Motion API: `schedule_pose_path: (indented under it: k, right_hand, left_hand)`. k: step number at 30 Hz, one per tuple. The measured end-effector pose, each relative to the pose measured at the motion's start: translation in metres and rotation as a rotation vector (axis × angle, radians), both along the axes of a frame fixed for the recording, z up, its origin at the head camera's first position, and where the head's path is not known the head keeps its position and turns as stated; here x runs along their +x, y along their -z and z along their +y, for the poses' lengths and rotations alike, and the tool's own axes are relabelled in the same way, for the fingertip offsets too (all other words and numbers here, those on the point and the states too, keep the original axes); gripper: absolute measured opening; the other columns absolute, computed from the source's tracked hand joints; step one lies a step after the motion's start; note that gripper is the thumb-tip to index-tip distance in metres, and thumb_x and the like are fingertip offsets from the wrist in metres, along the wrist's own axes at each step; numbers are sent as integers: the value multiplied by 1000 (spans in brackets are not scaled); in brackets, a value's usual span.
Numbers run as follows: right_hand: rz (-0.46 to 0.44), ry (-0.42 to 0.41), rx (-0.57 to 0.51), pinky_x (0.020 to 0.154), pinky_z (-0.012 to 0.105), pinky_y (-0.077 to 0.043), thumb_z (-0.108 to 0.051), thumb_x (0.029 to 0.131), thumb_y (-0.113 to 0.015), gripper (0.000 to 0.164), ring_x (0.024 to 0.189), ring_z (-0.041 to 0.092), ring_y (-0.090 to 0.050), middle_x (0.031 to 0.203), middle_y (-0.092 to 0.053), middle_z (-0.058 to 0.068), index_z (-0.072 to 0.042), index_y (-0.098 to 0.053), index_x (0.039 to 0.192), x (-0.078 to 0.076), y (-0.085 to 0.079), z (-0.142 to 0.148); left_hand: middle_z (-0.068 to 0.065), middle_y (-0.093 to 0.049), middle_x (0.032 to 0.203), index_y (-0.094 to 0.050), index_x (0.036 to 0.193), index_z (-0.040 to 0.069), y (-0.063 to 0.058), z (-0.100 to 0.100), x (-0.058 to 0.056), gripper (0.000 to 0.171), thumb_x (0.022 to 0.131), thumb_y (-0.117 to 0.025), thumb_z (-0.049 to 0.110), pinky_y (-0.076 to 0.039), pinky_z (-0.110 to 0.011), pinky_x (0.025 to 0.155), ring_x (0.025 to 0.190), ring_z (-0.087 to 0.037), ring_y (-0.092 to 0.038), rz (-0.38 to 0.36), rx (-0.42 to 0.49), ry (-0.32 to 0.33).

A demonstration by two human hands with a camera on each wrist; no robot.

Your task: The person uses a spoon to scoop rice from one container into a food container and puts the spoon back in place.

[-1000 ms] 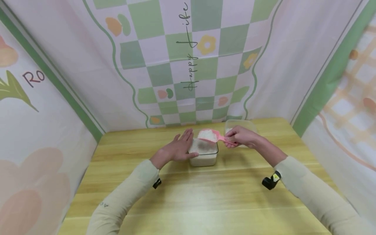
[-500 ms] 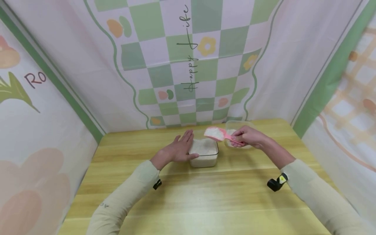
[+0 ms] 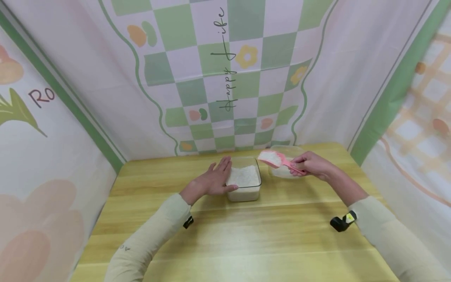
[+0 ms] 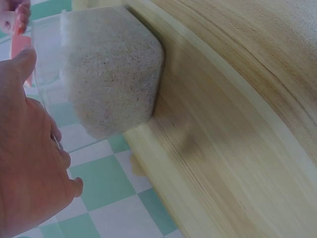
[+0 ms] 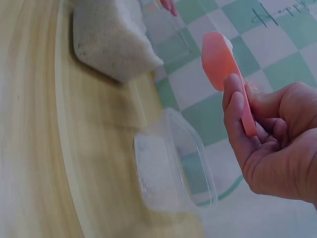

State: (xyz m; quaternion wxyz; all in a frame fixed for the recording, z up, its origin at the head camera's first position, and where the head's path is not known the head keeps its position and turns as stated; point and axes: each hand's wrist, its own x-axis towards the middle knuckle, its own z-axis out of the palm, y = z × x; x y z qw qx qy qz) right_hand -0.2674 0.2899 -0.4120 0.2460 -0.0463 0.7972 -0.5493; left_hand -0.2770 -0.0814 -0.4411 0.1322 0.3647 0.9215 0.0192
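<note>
My right hand (image 3: 313,164) pinches the handle of a pink scoop (image 5: 218,59) heaped with white rice (image 3: 270,157). It holds the scoop raised, bowl towards the left, over the near-left part of a low clear plastic container (image 5: 173,193). That container has a thin white layer of rice on its bottom. Left of it stands a clear square container (image 3: 244,194) with a dark rim, mostly full of rice. My left hand (image 3: 213,181) rests along this container's left rim, fingers straight and thumb stretched over the front corner; in the left wrist view the fingertips are partly hidden.
Both containers stand towards the back of a wooden table (image 3: 232,243). Behind it hangs a green-and-white checked curtain (image 3: 243,84), close to the table's back edge. Printed cloth (image 3: 38,164) also hangs at the left and right sides.
My right hand has carried the loaded scoop rightward, from above the fuller container to above the low one. My left hand has stayed on the rim.
</note>
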Motion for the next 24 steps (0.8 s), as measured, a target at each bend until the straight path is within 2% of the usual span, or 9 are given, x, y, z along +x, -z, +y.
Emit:
schedule_pose_path:
  k: [8,24]
  right_hand:
    - [13,38,2,72,20,-57,-2,104,-44,44,78,6,-68,84,-71,-1,27,-38,136,1,8,22]
    - [46,115,72,72,20,-58,-2,103,-47,47,76,4,-69,83,-72,-3,27,-34,138,-2,23,58]
  left_hand:
    - [-17,12,167,4,159,-1,0,0,0,98,99,-28,70,-6,-56,125,156,-29,11,4,-13,1]
    - [-16,10,168,3,159,0,-2,0,1,97,99,-29,69,-9,-56,125,156,-28,10,10,-13,6]
